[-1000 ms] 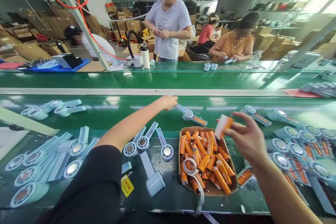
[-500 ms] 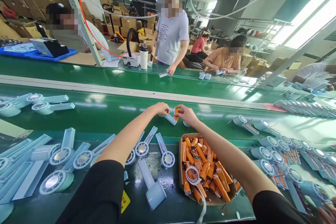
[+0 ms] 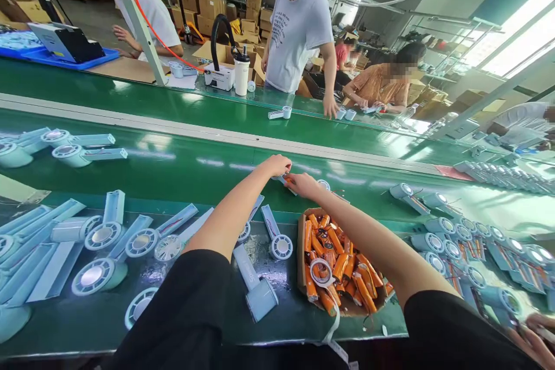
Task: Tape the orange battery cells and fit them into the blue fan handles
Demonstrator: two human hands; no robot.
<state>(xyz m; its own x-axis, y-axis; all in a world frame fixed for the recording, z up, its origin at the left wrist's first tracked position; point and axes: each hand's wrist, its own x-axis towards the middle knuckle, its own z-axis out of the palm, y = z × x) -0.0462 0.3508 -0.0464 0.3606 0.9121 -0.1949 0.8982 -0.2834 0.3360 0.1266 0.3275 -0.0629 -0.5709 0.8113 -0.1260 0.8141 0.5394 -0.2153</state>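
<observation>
A: Head camera view. Left hand (image 3: 278, 165) doing what?

B: Stretched far over the green belt (image 3: 195, 173), with fingers curled narrow, holding a light-blue handle (image 3: 281, 177) at mid-scene.

A: And the right hand (image 3: 303, 184)?

B: Meeting the left at the handle, with fingers bunched around a small orange piece (image 3: 288, 181). Mostly hidden; cannot tell whether inside the handle or only touching it.

A: Nearer in?

B: On the dark near bench (image 3: 284, 321), a cardboard tray (image 3: 300, 254) heaped with orange cylinders (image 3: 340, 267). On top, a roll of white tape (image 3: 321, 284), trailing a loose strip toward the near edge. Just left of the tray, a light-blue fan (image 3: 282, 247); slightly nearer, a second fan (image 3: 262, 299), lying with its handle pointing far.

A: Off to the sides?

B: At left, many light-blue fans (image 3: 104, 235), some overlapping. At right, a crowd of similar units (image 3: 433, 241), several with orange in the handles.

A: Far side?

B: Beyond a pale rail (image 3: 255, 139), a person in a white T-shirt (image 3: 297, 40), with one hand lowered beside small light-blue parts (image 3: 346, 114). Farther left, a white tumbler (image 3: 241, 75).
</observation>
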